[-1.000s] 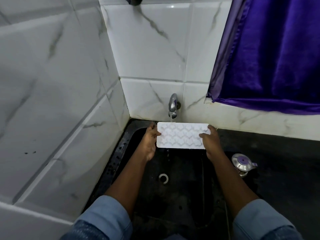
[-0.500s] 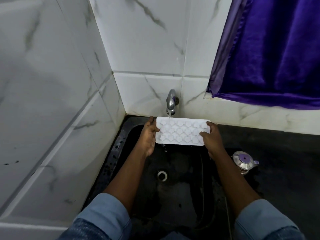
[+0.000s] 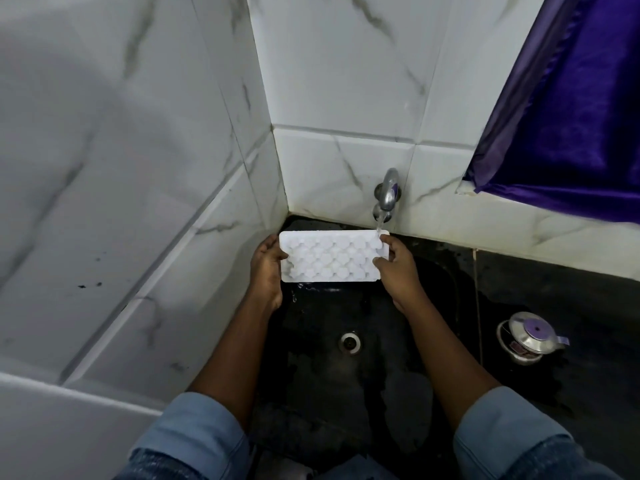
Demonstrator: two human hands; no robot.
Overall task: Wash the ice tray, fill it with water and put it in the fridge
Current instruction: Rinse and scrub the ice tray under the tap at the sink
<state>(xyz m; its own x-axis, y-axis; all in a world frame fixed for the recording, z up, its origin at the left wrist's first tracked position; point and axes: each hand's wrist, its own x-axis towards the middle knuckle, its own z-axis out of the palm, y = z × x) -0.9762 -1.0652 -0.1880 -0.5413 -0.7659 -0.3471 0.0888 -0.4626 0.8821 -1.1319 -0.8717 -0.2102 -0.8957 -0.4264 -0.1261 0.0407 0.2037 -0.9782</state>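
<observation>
Denim sleeves (image 3: 194,438) frame the near edge of the view, and a bare forearm runs forward from each over a black sink (image 3: 311,393) set into a dark table (image 3: 571,292). The sink's basin is wet and patchy, with a round metal drain (image 3: 350,342) in the middle of its floor. On the table just past the sink's right rim stands a small steel pot (image 3: 528,337). Its lid with a purple knob is on, so what it holds cannot be seen.

Over the far end of the sink both hands hold a white ice tray (image 3: 330,258) level, cells facing up, its long sides running left to right. The left hand (image 3: 268,268) grips the tray's left short edge, thumb lying on the rim, the other fingers curled underneath and out of sight. The right hand (image 3: 398,268) pinches the right short edge, its fingers (image 3: 385,240) clamped on the rim at the far right corner. The tray touches neither the sink nor the table.

A chrome tap (image 3: 388,194) juts from the back wall above that corner, and a thin stream of water (image 3: 378,225) falls from it onto the tray's far right cells. Whether the other cells hold water cannot be told. Drops hang below the tray's near edge towards its left end.

White marble-veined tiles (image 3: 346,168) cover the back and left walls, which meet in a corner behind the sink's far left. A purple curtain (image 3: 571,116) hangs at the far right.
</observation>
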